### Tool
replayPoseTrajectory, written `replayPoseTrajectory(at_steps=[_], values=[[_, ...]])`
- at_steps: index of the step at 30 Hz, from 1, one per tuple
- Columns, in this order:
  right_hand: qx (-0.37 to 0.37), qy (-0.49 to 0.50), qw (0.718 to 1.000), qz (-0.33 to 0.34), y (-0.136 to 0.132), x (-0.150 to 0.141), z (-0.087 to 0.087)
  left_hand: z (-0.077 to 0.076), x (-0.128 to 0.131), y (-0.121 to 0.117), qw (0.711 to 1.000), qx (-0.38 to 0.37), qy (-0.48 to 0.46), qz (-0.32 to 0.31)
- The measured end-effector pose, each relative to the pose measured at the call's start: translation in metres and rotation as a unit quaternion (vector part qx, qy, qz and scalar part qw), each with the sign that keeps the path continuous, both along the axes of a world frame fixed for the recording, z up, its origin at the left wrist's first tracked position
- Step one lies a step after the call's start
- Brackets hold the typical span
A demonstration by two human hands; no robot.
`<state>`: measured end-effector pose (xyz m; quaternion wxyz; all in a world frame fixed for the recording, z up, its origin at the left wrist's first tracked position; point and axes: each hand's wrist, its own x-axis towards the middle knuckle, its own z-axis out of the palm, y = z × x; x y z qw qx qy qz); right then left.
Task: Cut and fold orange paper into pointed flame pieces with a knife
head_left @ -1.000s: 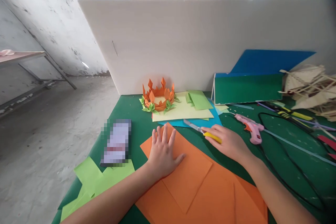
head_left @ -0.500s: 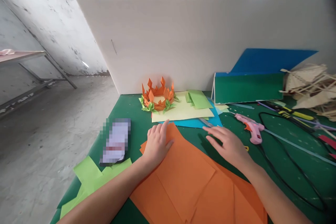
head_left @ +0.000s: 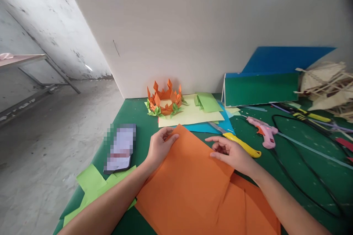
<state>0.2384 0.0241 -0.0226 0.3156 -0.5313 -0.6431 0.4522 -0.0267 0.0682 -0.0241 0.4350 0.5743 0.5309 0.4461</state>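
Note:
My left hand (head_left: 162, 148) pinches the top corner of an orange paper sheet (head_left: 190, 180), thumb over it and fingers curled behind. The sheet lies over other orange sheets (head_left: 256, 202), fanned out at the lower right. My right hand (head_left: 230, 154) is at the sheet's right edge, its thumb close to the edge and the fingers bent and apart. Whether the thumb touches the paper I cannot tell. Just beyond the right hand rests a yellow-handled utility knife (head_left: 242, 145), its blade on blue paper (head_left: 198, 128).
An orange paper crown (head_left: 164, 107) with green leaves stands on pale yellow paper (head_left: 190, 118). A phone (head_left: 121, 148) and green paper pieces (head_left: 91, 181) lie left. On the right are a pink glue gun (head_left: 263, 131) with its cord, and a green box (head_left: 260, 90). A white board (head_left: 171, 40) stands behind.
My left hand has closed on the top sheet's corner, and that sheet has shifted up and right over the others. My right hand has come down to its edge, uncovering the knife's handle.

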Motion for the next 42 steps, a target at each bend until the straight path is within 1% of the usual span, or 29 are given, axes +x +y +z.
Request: replayPoseTrajectory(at_steps=[2, 4, 6, 8, 9, 11, 12, 14, 15, 17, 19, 23, 26, 28, 31, 35, 42], values=[[-0.028, 0.005, 1.000, -0.006, 0.001, 0.003, 0.000, 0.003, 0.000, -0.001, 1.000, -0.008, 0.015, -0.015], [-0.053, 0.013, 0.999, 0.002, 0.002, 0.007, 0.002, 0.010, 0.000, -0.003, 0.999, -0.022, 0.017, -0.042], [-0.074, 0.013, 0.997, 0.014, 0.003, 0.014, 0.005, 0.020, -0.001, -0.005, 0.993, -0.053, 0.001, -0.102], [-0.093, 0.006, 0.996, 0.016, 0.003, 0.024, 0.008, 0.031, -0.004, -0.005, 0.985, -0.079, 0.009, -0.155], [-0.101, 0.001, 0.995, 0.012, 0.004, 0.029, 0.009, 0.037, -0.007, -0.005, 0.983, -0.080, 0.025, -0.165], [-0.107, -0.007, 0.994, -0.002, 0.003, 0.040, 0.012, 0.045, -0.014, -0.006, 0.982, -0.058, 0.088, -0.157], [-0.116, -0.012, 0.993, 0.004, 0.003, 0.045, 0.014, 0.048, -0.018, -0.008, 0.979, -0.045, 0.124, -0.153], [-0.130, -0.032, 0.990, 0.035, 0.002, 0.051, 0.017, 0.051, -0.025, -0.013, 0.964, -0.030, 0.198, -0.173], [-0.137, -0.043, 0.988, 0.060, 0.000, 0.052, 0.018, 0.051, -0.027, -0.017, 0.956, -0.026, 0.231, -0.182], [-0.141, -0.067, 0.982, 0.108, -0.003, 0.048, 0.022, 0.048, -0.029, -0.027, 0.944, -0.016, 0.279, -0.178], [-0.139, -0.085, 0.977, 0.140, -0.008, 0.040, 0.025, 0.043, -0.030, -0.039, 0.935, 0.003, 0.305, -0.180], [-0.115, -0.116, 0.973, 0.161, -0.016, 0.020, 0.031, 0.033, -0.029, -0.058, 0.928, 0.003, 0.312, -0.204], [-0.099, -0.142, 0.971, 0.163, -0.019, 0.012, 0.031, 0.025, -0.028, -0.065, 0.911, 0.042, 0.345, -0.220], [-0.099, -0.154, 0.969, 0.164, -0.019, 0.010, 0.030, 0.020, -0.026, -0.067, 0.898, 0.071, 0.369, -0.227], [-0.103, -0.169, 0.967, 0.161, -0.019, 0.008, 0.028, 0.018, -0.022, -0.066, 0.886, 0.081, 0.388, -0.240], [-0.095, -0.180, 0.966, 0.158, -0.022, 0.004, 0.028, 0.020, -0.019, -0.060, 0.880, 0.077, 0.392, -0.257], [-0.046, -0.206, 0.968, 0.133, -0.024, -0.008, 0.027, 0.022, -0.017, -0.054, 0.872, 0.085, 0.403, -0.264]])
